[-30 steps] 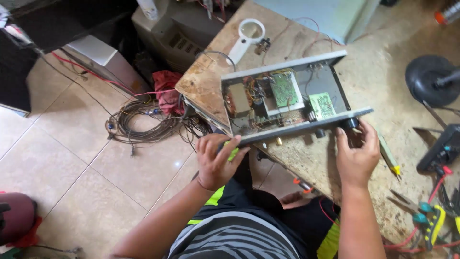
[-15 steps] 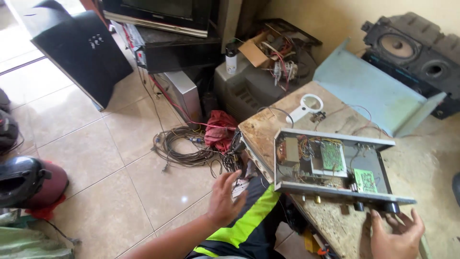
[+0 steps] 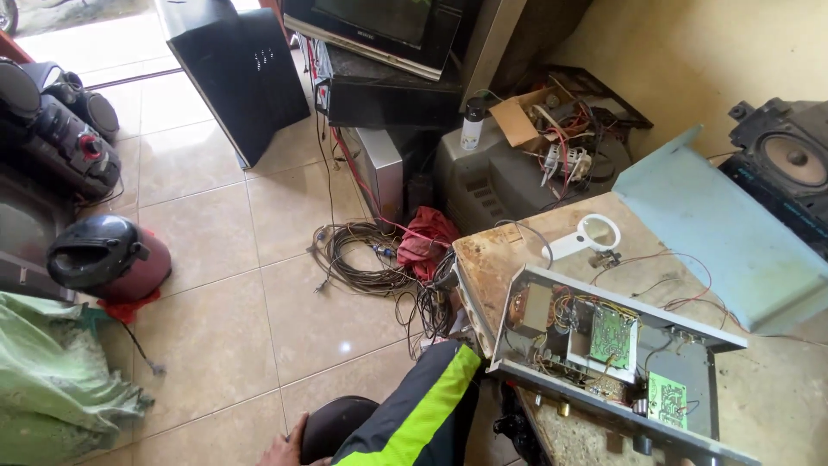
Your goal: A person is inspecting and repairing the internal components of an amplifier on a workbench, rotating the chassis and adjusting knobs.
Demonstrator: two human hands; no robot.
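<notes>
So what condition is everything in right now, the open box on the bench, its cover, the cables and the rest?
Amplifier chassis: lid off, circuit boards and transformer exposed, on the workbench.
Blue metal cover: removed, lying beside the chassis.
Magnifying glass: lying flat on the bench.
Cable coil: tangled on the floor.
Spray can: upright, capped.
Left hand: low at the frame edge, holding nothing visible.
Right hand: out of view.

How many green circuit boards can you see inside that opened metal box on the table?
2. One green board sits upright-looking near the middle of the open chassis; a smaller green board lies nearer its front edge. Wires may hide others.
</notes>
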